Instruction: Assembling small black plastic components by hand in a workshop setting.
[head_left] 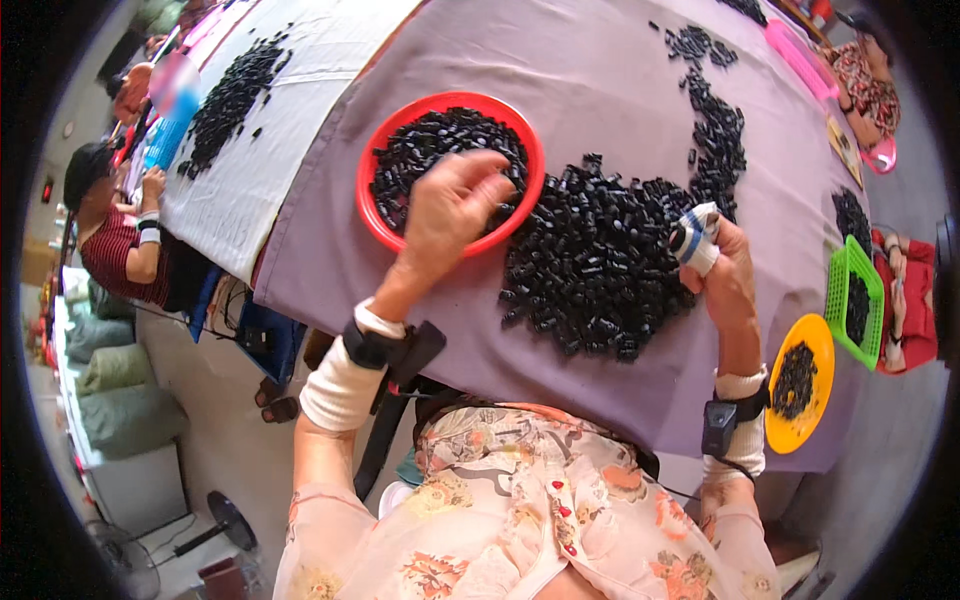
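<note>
My left hand (450, 205) hovers over a round red basin (537, 165) heaped with small shiny black pieces (440, 135). Motion smears its bent fingers, so whether they grip a piece cannot be made out. Over at the right edge of a big pile of similar black pieces (600, 265), my right hand (728, 270) is closed round a white cloth (700, 235) with blue stripes. A dark spot shows at the cloth's left side, too small to identify. The pile lies loose on a mauve tablecloth (430, 335), just right of the basin.
On the right stand a yellow plate (820, 400) and a green basket (877, 300), both holding black pieces. A trail of pieces (718, 140) runs toward the far side. Other people sit at the right and at the white-covered table (310, 110) on the left.
</note>
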